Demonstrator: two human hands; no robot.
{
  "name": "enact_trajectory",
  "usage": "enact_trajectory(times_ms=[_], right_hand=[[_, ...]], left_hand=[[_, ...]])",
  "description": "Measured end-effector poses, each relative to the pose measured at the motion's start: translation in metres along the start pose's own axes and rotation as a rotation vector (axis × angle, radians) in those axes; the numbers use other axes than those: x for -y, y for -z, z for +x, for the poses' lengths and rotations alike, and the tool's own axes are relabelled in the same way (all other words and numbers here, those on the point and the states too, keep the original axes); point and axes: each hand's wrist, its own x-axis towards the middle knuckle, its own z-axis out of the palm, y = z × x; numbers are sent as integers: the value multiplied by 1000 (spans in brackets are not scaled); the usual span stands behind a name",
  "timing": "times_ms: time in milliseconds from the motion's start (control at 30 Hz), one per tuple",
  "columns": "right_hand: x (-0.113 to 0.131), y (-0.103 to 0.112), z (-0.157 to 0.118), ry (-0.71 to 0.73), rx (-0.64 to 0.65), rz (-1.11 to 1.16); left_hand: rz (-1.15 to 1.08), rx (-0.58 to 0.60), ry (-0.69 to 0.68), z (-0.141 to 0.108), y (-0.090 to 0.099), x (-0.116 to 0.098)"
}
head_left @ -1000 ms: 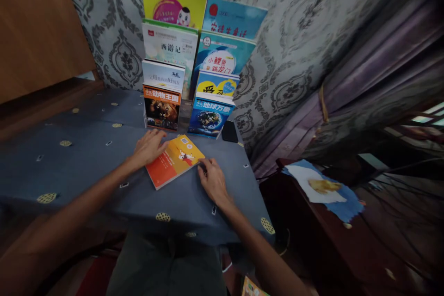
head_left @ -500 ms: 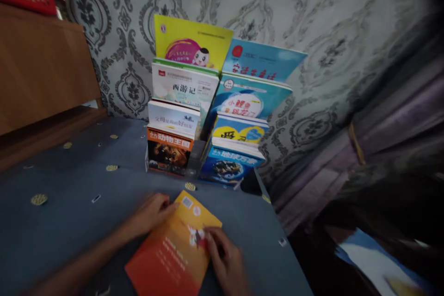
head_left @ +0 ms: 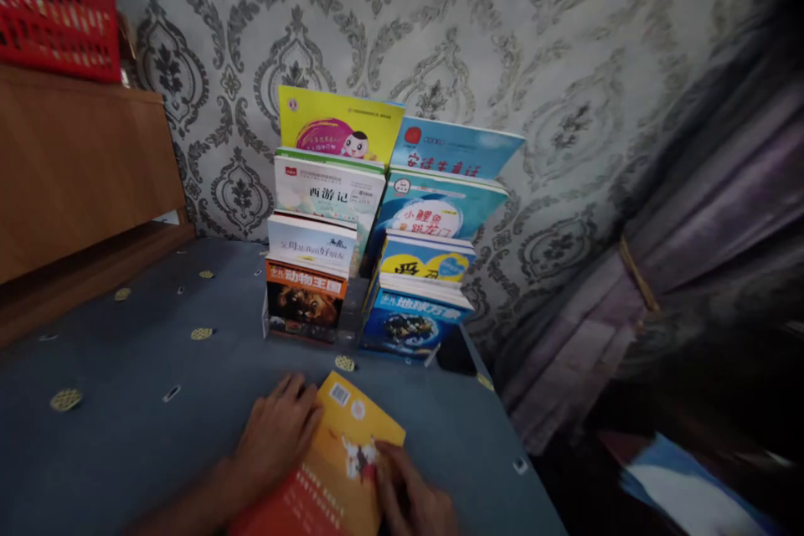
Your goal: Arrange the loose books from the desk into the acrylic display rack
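Note:
An orange and yellow book (head_left: 332, 469) lies at the bottom centre, turned at an angle, with a barcode near its top corner. My left hand (head_left: 280, 427) rests along its left edge, palm down, fingers bent and close together; its fingertips meet the book's edge. My right hand (head_left: 411, 494) is closed on the book's right edge, thumb and fingers near the small printed figures. Behind the book stands a clear rack (head_left: 355, 306) with two columns of upright books, among them a lion-cover book (head_left: 306, 306) and a blue earth-cover book (head_left: 408, 327) in front.
A dark phone-like object (head_left: 456, 353) lies right of the rack. A wooden cabinet (head_left: 88, 167) with a red basket (head_left: 59, 12) stands at the left. The blue tablecloth (head_left: 126, 427) ends at the right, beside a tied curtain (head_left: 584, 335). Patterned wallpaper is behind.
The view has tilted up, so the rack and basket sit lower in the picture. My left hand has turned flatter against the book's left edge. My right hand stays at the right edge.

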Motion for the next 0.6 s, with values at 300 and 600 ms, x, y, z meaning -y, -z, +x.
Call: enact_trajectory(times_ms=[300,600], right_hand=[[32,2,-5,87,-7,-161],[28,-1,-9,100,-18,-119]], left_hand=[[-219,-150,-106,-11,-5,14],[-1190,-13,222,-14,-19,19]])
